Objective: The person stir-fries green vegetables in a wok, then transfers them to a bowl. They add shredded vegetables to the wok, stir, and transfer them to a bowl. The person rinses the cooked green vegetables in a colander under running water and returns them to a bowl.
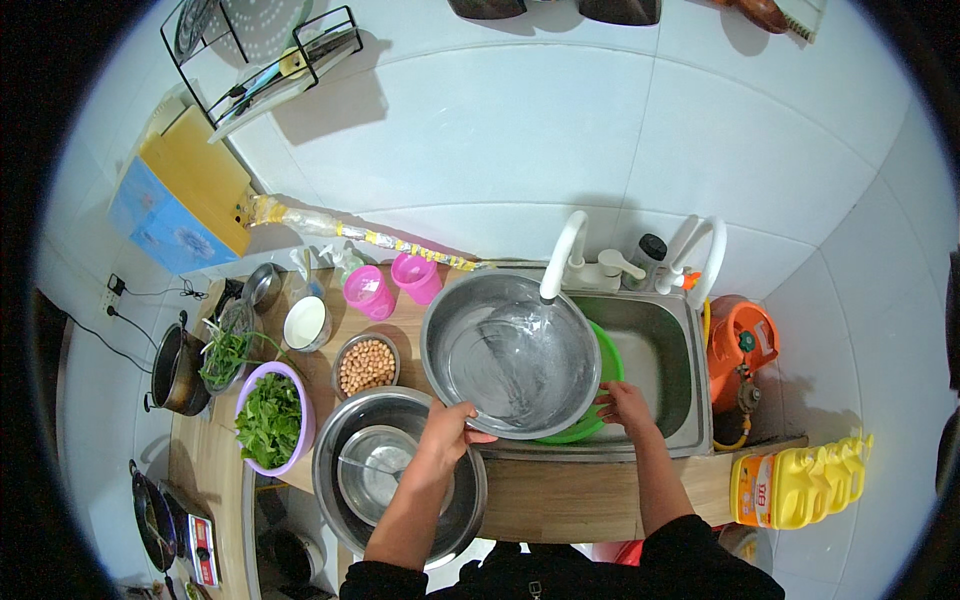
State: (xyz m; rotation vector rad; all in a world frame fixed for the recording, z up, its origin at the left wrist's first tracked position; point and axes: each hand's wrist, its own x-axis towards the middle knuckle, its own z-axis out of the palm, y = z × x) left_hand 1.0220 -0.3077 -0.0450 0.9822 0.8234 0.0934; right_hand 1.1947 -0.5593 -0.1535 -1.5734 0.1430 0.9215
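A large stainless steel basin (pixel 517 360) is tilted over the left part of the sink, under the white tap spout (pixel 562 259), with a little liquid in it. My left hand (pixel 450 435) grips its near-left rim. Below it, a green plastic basin (pixel 615 352) sits in the metal sink (pixel 664 367), mostly hidden. My right hand (pixel 626 409) is beside the steel basin's right rim, fingers apart, over the green edge. Left of my left forearm, another large steel basin (pixel 326 465) contains a smaller metal bowl (pixel 375 465).
Peanuts (pixel 367 365) fill a small metal bowl. A purple basin (pixel 304 405) holds leafy greens (pixel 270 424). Two pink cups (pixel 369 292) stand near the wall. Right of the sink are an orange gas cylinder (pixel 724 360) and a yellow detergent jug (pixel 802 480).
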